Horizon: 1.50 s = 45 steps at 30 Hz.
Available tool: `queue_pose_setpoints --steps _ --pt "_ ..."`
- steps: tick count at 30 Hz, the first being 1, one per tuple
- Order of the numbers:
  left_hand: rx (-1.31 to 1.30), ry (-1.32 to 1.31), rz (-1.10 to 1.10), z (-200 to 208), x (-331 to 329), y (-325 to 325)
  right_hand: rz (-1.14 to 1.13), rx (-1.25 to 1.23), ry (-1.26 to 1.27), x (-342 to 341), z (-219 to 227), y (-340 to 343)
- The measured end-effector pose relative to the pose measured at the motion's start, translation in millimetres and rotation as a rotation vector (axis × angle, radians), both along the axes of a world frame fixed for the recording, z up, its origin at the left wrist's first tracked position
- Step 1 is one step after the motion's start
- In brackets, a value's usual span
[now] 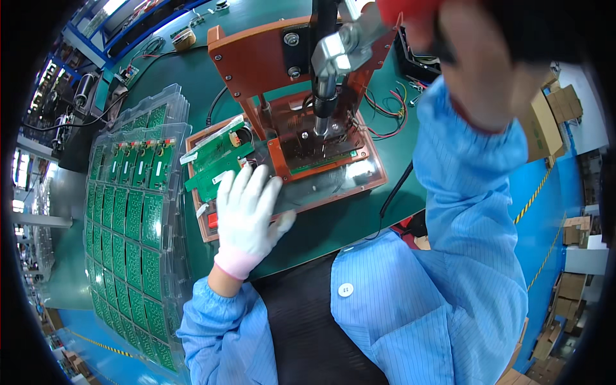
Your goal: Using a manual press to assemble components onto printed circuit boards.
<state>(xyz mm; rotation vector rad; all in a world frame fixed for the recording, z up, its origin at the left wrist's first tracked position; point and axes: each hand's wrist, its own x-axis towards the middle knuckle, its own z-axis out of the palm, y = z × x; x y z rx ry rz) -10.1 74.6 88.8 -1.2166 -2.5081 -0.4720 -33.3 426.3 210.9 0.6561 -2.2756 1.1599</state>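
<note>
My left hand (pixel 247 215), gloved white, lies flat and open on the front edge of the orange press fixture (pixel 321 163), gripping nothing; my right hand (pixel 478 61) is raised, wrapped around the red lever handle (pixel 407 11); green circuit boards (pixel 125 218) fill clear trays to my left.

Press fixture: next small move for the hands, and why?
Probably ease the lever handle up with the right hand. The plunger looks already down on the circuit board in the orange fixture, while the gloved left hand rests flat on its front edge, steadying it.
</note>
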Motion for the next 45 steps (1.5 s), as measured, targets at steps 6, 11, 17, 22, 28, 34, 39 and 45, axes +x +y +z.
queue_pose_setpoints --steps 6,11,17,22,28,34,39,45 --pt "0.177 0.183 0.204 -22 -4 -48 0.407 0.168 0.418 11 -12 -78" --pt "0.306 0.146 0.285 -41 4 -79 0.315 -0.210 0.097 19 -22 -63" --pt "0.402 0.111 0.179 -77 11 -85 -0.008 -1.238 -0.276 -30 -102 -21" --pt "0.394 0.129 0.249 -80 12 -82 0.062 -1.331 -0.541 -49 -191 -12" --pt "0.498 0.115 0.291 -88 10 -74 -0.019 -1.289 -0.512 -51 -226 -9" --pt "0.576 0.001 0.339 -91 10 -78 -0.041 -1.305 -0.488 -48 -211 -13" --pt "0.601 -0.127 0.418 -97 12 -80 -0.115 -1.224 -0.452 -51 -215 -14" --pt "0.607 -0.008 0.367 -94 8 -76 -0.167 -1.150 -0.456 -50 -218 -13"
